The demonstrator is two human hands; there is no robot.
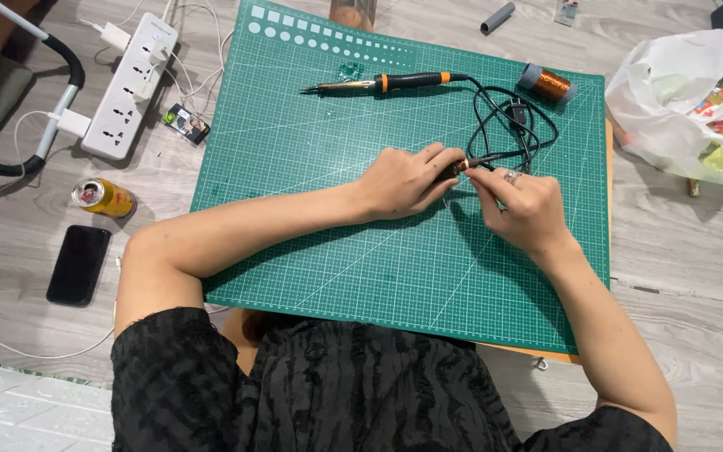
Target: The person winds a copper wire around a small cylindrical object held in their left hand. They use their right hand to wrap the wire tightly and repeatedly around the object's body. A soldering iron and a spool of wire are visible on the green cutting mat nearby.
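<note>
Both hands are working mid-mat on the green gridded cutting mat [311, 251], which is lying on the grey wood-look floor [679, 268]. The left hand [403, 180] is pinching a small dark part w/ a coppery end [458, 167], fingers closed tight on it. The right hand [522, 205], ring on one finger, is meeting it from the other side w/ fingertips pressed together on the part's tip or a fine wire there; too small to tell which.

Risks, as I judge them: the orange-and-black soldering iron [391, 82] is lying bare on the mat just above the hands, no stand; its black cord [512, 125] is looping right beside the right hand, so a snag could be dragging the tip toward skin. Whether it's hot: can't tell. The spool of copper wire [550, 84] is sitting near the mat edge & could roll.

Containers: the white plastic bag [696, 105] at right is holding colourful packets, contents unclear. The yellow drink can [104, 197] is lying on its side by the black phone [79, 264]; leaking or not, can't tell. The white power strip [131, 84] has plugs in.
</note>
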